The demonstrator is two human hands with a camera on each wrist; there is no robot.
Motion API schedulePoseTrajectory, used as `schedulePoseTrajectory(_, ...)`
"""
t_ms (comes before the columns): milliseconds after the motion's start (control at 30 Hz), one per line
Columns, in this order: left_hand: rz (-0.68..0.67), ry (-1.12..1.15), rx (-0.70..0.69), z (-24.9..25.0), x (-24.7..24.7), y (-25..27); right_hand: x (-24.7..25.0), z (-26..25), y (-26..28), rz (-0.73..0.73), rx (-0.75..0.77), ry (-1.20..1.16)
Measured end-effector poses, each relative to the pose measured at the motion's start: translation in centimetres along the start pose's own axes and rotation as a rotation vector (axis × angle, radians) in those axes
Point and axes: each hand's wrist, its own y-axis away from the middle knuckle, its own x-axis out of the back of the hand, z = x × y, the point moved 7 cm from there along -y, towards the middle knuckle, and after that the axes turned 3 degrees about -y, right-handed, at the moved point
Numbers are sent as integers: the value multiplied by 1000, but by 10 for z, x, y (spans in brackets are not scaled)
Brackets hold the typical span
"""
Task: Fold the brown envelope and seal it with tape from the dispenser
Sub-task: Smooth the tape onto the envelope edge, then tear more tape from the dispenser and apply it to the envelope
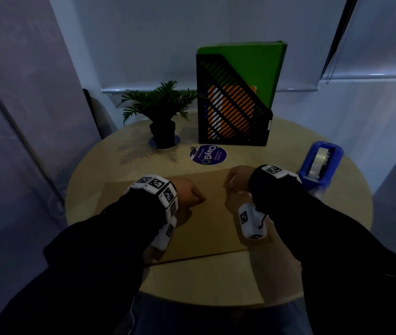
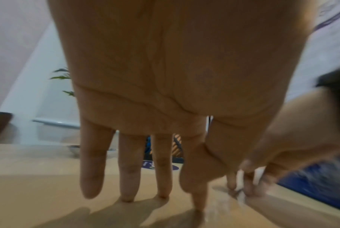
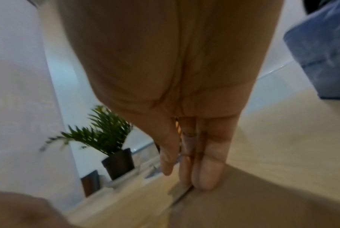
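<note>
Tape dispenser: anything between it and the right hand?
Nothing visible. The tape dispenser stands on the table just beyond the right hand, which presses tape onto the brown envelope; only bare tabletop lies between.

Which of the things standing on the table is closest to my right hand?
The blue tape dispenser, just beyond your right hand. The potted plant and black file holder stand farther back on the table.

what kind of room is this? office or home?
Probably an office or a meeting corner. On the round table stand a black file holder with a green folder, a blue tape dispenser and a small potted plant, with window blinds behind.
</note>
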Motion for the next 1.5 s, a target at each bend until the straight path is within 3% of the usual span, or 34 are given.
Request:
schedulePoseTrajectory(100,70,25,31,1,10,4,9,2,13,88,62,83)
schedulePoseTrajectory(200,163,74,42,8,24,10,24,10,26,192,113,-1)
schedulePoseTrajectory(400,475,229,-91,45,63,22,70,27,74,581,292,-202)
schedulePoseTrajectory(567,500,344,-244,93,63,11,100,60,96,835,315,-321)
schedulePoseTrajectory(733,494,455,-317,137,56,1,121,103,100,993,272,-307)
schedulePoseTrajectory(867,498,614,-359,164,52,-5,132,138,93,999,172,-265)
schedulePoseTrajectory(1067,483,768,-396,191,51,-15,134,170,74,891,72,-180)
schedulePoseTrajectory(1233,458,774,-373,198,46,-26,126,180,57,755,15,-171)
schedulePoseTrajectory(1500,346,806,-333,198,43,-33,122,178,54,720,-89,-31)
